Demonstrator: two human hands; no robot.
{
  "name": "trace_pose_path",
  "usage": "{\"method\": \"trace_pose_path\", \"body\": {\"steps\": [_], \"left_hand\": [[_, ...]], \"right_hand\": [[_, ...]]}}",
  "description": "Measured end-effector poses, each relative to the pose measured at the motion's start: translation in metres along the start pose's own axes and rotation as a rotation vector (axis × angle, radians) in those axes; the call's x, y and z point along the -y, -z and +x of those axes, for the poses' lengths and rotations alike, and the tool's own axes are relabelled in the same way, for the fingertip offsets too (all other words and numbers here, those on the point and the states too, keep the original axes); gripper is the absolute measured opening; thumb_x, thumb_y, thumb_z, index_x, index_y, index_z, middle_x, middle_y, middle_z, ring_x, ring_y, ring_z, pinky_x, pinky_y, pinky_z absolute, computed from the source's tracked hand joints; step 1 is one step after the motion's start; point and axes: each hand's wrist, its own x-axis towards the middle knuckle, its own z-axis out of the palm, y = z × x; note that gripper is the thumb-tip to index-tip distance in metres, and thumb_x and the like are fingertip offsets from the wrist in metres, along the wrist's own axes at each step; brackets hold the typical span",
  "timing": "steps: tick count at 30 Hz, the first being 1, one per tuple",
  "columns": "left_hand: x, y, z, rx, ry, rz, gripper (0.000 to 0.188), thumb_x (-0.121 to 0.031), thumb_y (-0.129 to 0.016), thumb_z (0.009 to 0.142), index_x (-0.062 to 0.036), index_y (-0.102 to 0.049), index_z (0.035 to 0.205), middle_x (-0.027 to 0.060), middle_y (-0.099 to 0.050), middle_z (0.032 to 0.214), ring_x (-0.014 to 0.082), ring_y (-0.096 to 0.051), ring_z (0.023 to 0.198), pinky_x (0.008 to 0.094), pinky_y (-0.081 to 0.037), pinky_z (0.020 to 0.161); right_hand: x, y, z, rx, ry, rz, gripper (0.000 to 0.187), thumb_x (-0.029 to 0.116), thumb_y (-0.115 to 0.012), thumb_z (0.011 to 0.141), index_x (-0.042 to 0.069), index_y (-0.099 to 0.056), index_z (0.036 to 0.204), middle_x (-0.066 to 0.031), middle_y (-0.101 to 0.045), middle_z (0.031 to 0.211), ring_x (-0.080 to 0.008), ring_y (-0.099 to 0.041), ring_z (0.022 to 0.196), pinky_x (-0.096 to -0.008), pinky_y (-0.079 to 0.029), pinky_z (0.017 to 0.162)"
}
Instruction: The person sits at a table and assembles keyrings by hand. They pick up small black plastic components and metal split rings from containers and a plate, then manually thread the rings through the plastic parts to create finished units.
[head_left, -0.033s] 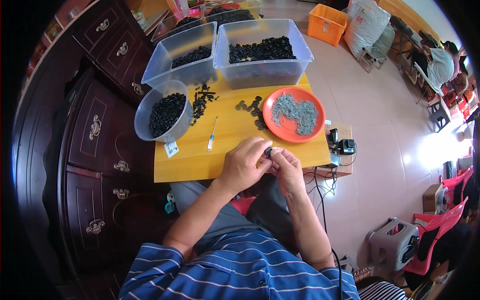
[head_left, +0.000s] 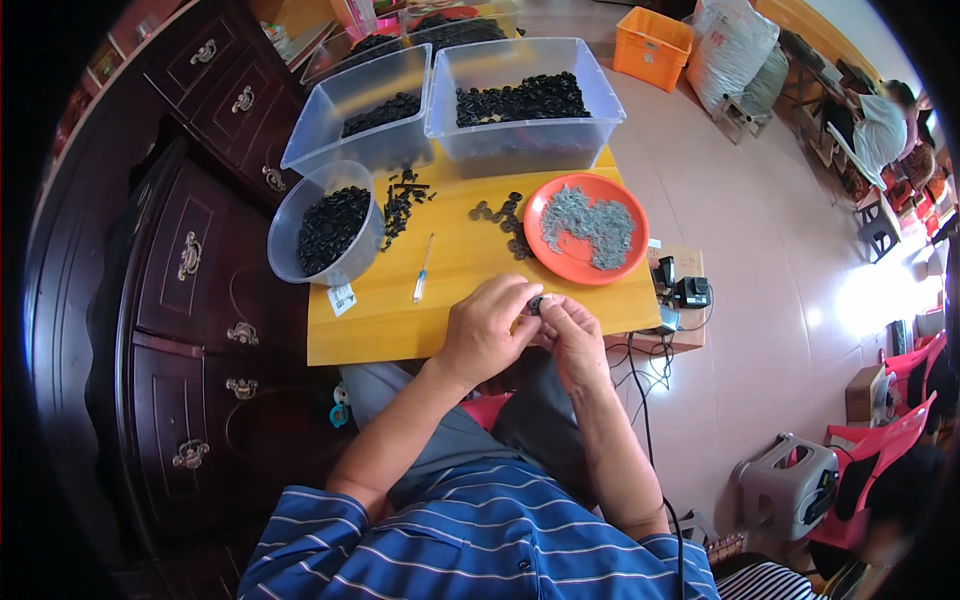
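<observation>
A small round black part (head_left: pixel 536 304) is pinched between the fingertips of both my hands, above the table's front edge. My left hand (head_left: pixel 491 322) is closed on it from the left, fingers bent over its top. From the other side my right hand (head_left: pixel 572 340) grips it with thumb and fingers; its lower fingers are partly hidden. Beyond the hands lie loose round black parts (head_left: pixel 513 222), beside a red plate (head_left: pixel 633 262) of small greyish pieces. A screwdriver (head_left: pixel 421 280) with a clear and blue handle lies left of my hands.
On the yellow table (head_left: pixel 370 335) stand a round clear tub (head_left: pixel 283 240) of black parts, small black pieces (head_left: pixel 400 212), and two clear bins, one left (head_left: pixel 325 120) and one right (head_left: pixel 530 150). A dark cabinet (head_left: pixel 180 320) borders the left. Cables (head_left: pixel 655 365) hang at the right.
</observation>
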Motion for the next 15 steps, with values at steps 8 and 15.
{"method": "trace_pose_path", "body": {"steps": [8,15], "left_hand": [[0.0018,0.0018,-0.0005,0.061,0.078,-0.235,0.035,0.0,-0.079,0.075,0.0004,-0.067,0.108,0.0123,-0.067,0.101,0.0227,-0.069,0.079,0.0315,-0.057,0.069],[0.0032,0.0034,0.0008,0.093,0.078,-0.253,0.036,0.001,-0.079,0.076,0.0008,-0.067,0.109,0.0127,-0.068,0.103,0.023,-0.069,0.081,0.0308,-0.057,0.07]], "right_hand": [[0.0046,0.0001,-0.0028,-0.013,-0.048,0.038,0.024,0.026,-0.062,0.1,0.005,-0.067,0.107,-0.003,-0.071,0.095,-0.0081,-0.065,0.08,-0.0251,-0.052,0.076],[0.0017,0.0017,-0.0013,-0.024,-0.053,0.022,0.022,0.028,-0.063,0.099,0.007,-0.069,0.102,0.0012,-0.069,0.089,-0.0055,-0.062,0.076,-0.0226,-0.048,0.07]]}}
